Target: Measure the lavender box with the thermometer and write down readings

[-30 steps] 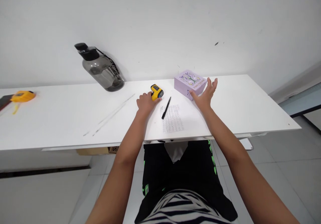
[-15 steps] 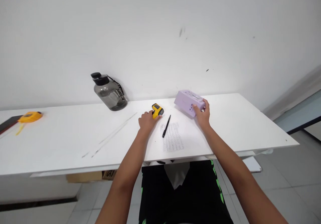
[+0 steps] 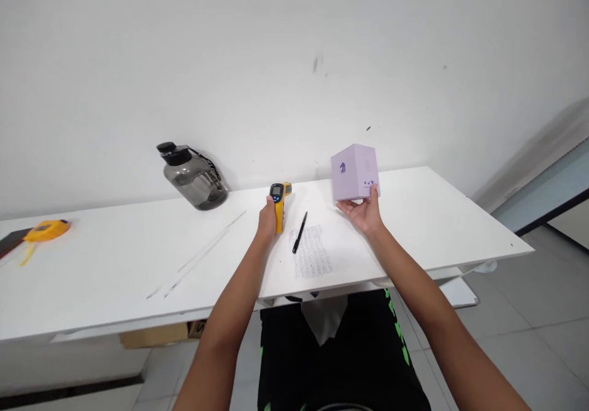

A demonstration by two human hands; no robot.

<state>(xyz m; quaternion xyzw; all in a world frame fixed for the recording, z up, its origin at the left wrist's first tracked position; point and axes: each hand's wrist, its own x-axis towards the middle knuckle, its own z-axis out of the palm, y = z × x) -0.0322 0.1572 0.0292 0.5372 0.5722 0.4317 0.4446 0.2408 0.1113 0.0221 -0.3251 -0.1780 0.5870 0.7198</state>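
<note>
My left hand [image 3: 267, 219] is wrapped round the grip of a yellow and black infrared thermometer [image 3: 278, 205]. The thermometer stands upright, its small screen and blue buttons facing me. A lilac box [image 3: 352, 173] rests in my right hand [image 3: 365, 213], with the fingers under its lower edge and the thumb against its right face. The box is tilted, one corner edge towards me, with dark purple prints on two faces. Between my hands a black pen [image 3: 300, 233] lies beside lines of handwriting [image 3: 315, 254] on the white surface.
The white table [image 3: 207, 282] stands against a wall. A grey transparent bottle [image 3: 196, 181] with a black lid stands at the back left. At the far left lies a yellow tape measure [image 3: 47, 230] by a dark flat object [image 3: 13, 241]. A cardboard box [image 3: 154, 336] shows below the table.
The thermometer has been raised from lying on the table to upright in my left hand. My right hand has turned the lilac box up and shifted its hold underneath.
</note>
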